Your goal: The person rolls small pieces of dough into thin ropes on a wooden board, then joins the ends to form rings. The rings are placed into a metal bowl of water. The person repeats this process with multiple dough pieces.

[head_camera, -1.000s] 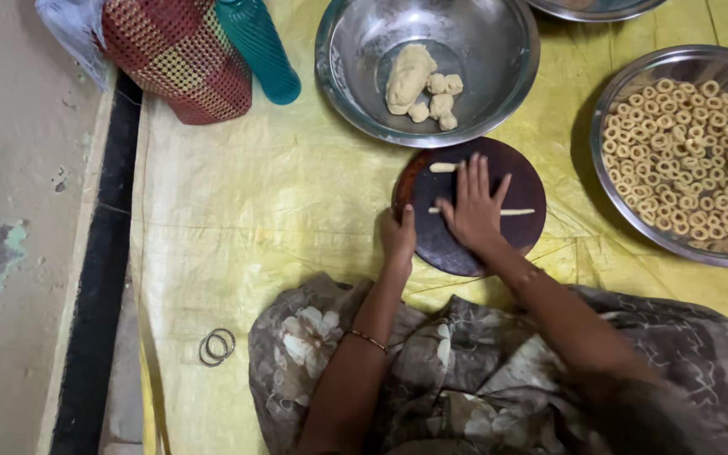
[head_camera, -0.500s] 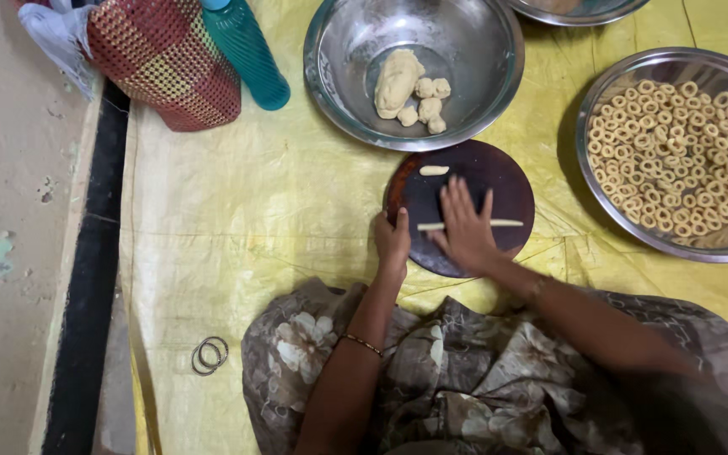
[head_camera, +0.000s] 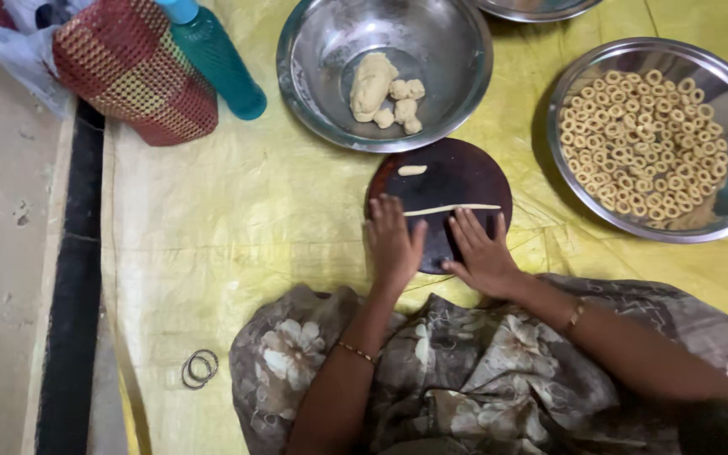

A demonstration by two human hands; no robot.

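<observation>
A round dark board (head_camera: 452, 181) lies on the yellow sheet (head_camera: 238, 219). Across it runs a thin rolled strip of dough (head_camera: 452, 209), and a small dough piece (head_camera: 412, 170) sits near its far edge. My left hand (head_camera: 394, 244) rests flat on the board's left rim, fingers just short of the strip's left end. My right hand (head_camera: 482, 253) lies flat on the board's near part, fingers spread just below the strip. Neither hand holds anything.
A steel bowl (head_camera: 313, 101) with dough lumps (head_camera: 385, 88) stands behind the board. A steel tray (head_camera: 722, 219) of several small dough rings (head_camera: 642, 143) is at right. A teal bottle (head_camera: 216, 59) and red woven bag (head_camera: 132, 72) sit far left. Bangles (head_camera: 199, 368) lie near left.
My right hand has drawn back off the dough strip toward me, leaving the strip longer and thinner. My left hand has shifted from the board's edge onto its left side.
</observation>
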